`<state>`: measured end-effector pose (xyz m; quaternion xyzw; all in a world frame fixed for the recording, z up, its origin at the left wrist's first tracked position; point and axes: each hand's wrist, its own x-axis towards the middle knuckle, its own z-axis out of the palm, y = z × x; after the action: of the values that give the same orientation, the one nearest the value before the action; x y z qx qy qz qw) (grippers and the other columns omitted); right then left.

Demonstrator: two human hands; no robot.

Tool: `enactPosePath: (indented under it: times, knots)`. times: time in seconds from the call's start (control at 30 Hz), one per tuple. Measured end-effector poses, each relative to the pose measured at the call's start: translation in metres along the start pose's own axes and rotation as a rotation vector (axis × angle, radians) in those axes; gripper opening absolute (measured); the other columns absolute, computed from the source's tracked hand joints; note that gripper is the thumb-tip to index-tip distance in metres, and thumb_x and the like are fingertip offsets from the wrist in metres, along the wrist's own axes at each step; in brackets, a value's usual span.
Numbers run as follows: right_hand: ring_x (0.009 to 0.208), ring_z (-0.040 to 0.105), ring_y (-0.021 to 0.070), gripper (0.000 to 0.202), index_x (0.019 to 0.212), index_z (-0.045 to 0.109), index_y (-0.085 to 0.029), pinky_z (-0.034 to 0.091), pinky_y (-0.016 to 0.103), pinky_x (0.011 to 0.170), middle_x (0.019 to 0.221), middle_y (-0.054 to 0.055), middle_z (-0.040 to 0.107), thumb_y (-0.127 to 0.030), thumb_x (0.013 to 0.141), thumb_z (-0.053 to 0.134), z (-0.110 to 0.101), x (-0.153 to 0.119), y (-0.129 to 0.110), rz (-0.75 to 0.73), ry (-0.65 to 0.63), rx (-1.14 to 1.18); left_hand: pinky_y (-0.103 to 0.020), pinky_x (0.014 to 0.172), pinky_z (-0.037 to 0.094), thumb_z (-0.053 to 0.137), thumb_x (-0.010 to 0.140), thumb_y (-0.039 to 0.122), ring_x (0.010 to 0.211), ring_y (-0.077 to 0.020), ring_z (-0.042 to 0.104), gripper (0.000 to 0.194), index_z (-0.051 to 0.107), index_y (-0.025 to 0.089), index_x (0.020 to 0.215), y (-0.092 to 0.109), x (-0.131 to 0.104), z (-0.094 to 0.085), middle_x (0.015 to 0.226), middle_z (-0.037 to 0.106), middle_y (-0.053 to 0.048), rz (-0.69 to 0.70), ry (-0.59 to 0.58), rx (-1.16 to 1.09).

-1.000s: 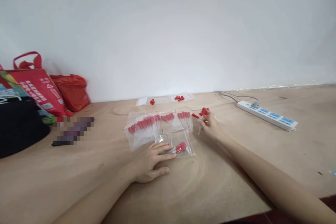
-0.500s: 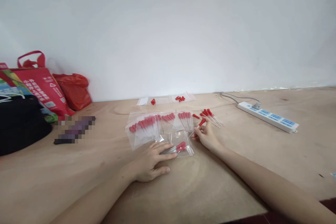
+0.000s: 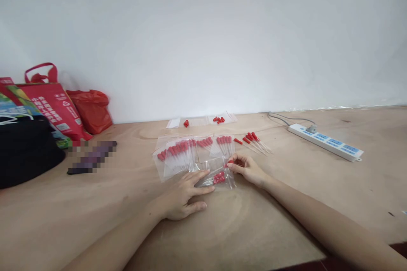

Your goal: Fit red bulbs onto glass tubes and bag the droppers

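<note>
My left hand (image 3: 187,194) rests on the left part of a clear zip bag (image 3: 230,181), its fingers spread over it. Inside this bag lie several droppers with red bulbs (image 3: 219,177). At the bag's right edge my right hand (image 3: 246,169) pinches a dropper by its red bulb (image 3: 230,162); the dropper's tube points left, over or into the bag, I cannot tell which. Behind my hands is a row of overlapping clear bags (image 3: 178,156) holding red-bulbed droppers. Loose droppers (image 3: 253,139) lie to the right of that row.
Near the wall, small red bulbs (image 3: 218,120) lie on flat clear bags (image 3: 199,121). At the right is a white power strip (image 3: 324,141) with a grey cable. Red bags (image 3: 90,108), a black cloth item (image 3: 28,150) and a blurred dark object (image 3: 92,159) are at the left.
My right hand has turned and moved slightly down and left, bringing its dropper from beside the bag to the bag's right edge. My left hand has stayed nearly still.
</note>
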<state>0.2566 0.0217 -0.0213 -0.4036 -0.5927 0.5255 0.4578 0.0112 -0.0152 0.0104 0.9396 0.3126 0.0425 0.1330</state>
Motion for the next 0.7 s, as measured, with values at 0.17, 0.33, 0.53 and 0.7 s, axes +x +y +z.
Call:
enactPosePath:
  times: [0.17, 0.33, 0.53, 0.7]
  knots:
    - [0.059, 0.051, 0.0108, 0.03, 0.07, 0.06, -0.015, 0.041, 0.025, 0.061, 0.064, -0.001, 0.059, -0.043, 0.061, 0.067, -0.004, 0.005, 0.003, -0.057, -0.23, -0.105, -0.05, 0.099, 0.024, 0.044, 0.083, 0.045, 0.127, -0.0285, 0.023, 0.044, 0.037, 0.038, 0.126, -0.002, 0.001, 0.001, 0.143, 0.019, -0.002, 0.022, 0.017, 0.004]
    - [0.076, 0.057, 0.0182, 0.034, 0.075, 0.065, -0.016, 0.043, 0.033, 0.076, 0.074, 0.003, 0.064, -0.048, 0.071, 0.054, 0.002, 0.013, 0.008, -0.144, -0.235, -0.231, -0.052, 0.099, 0.023, 0.044, 0.083, 0.045, 0.127, -0.0291, 0.023, 0.043, 0.037, 0.038, 0.126, -0.001, 0.002, 0.0, 0.143, 0.018, -0.003, -0.001, -0.007, 0.005]
    - [0.051, 0.047, 0.0103, 0.023, 0.065, 0.06, -0.014, 0.038, 0.023, 0.051, 0.056, 0.0, 0.056, -0.037, 0.069, 0.059, 0.007, 0.016, 0.016, -0.072, -0.125, -0.317, -0.054, 0.099, 0.02, 0.044, 0.083, 0.046, 0.129, -0.0311, 0.017, 0.043, 0.039, 0.039, 0.125, -0.001, 0.002, 0.001, 0.144, 0.016, -0.002, -0.023, -0.004, -0.011]
    - [0.052, 0.046, 0.0093, 0.021, 0.063, 0.059, -0.015, 0.037, 0.022, 0.052, 0.059, -0.001, 0.055, -0.034, 0.07, 0.056, -0.007, 0.018, 0.006, -0.118, -0.248, -0.413, -0.055, 0.099, 0.02, 0.043, 0.083, 0.046, 0.129, -0.0315, 0.017, 0.04, 0.04, 0.041, 0.123, -0.003, 0.001, 0.002, 0.144, 0.014, -0.001, -0.018, -0.01, 0.005]
